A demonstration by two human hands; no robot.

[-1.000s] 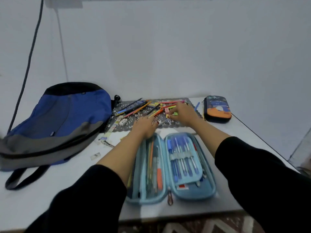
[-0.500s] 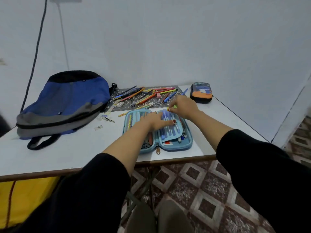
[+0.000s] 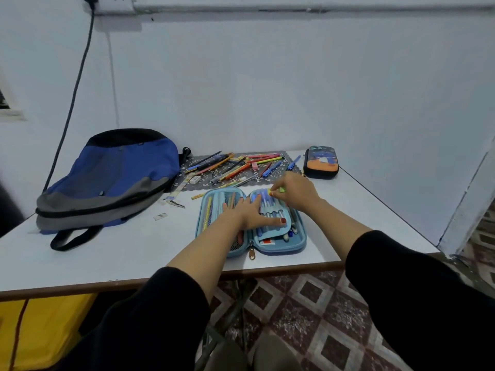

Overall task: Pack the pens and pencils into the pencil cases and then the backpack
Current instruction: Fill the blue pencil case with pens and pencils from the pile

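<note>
Head view: your right hand [image 3: 294, 194], fingertips pinched on a yellow-green pen [image 3: 280, 189], sits at the far end of the open blue pencil case [image 3: 297, 241], whose pen loops run near-to-far. Your left hand [image 3: 247, 214], fingers straight, presses the centre flap flat. Loose pens [image 3: 235, 166] lie just beyond the case, nearer your right hand.

Cloth backpack [image 3: 112, 178]; smooth matt table [image 3: 134, 253].

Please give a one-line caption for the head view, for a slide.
Left hand rests on the open blue pencil case; right hand pinches a small yellow-green item.
</note>
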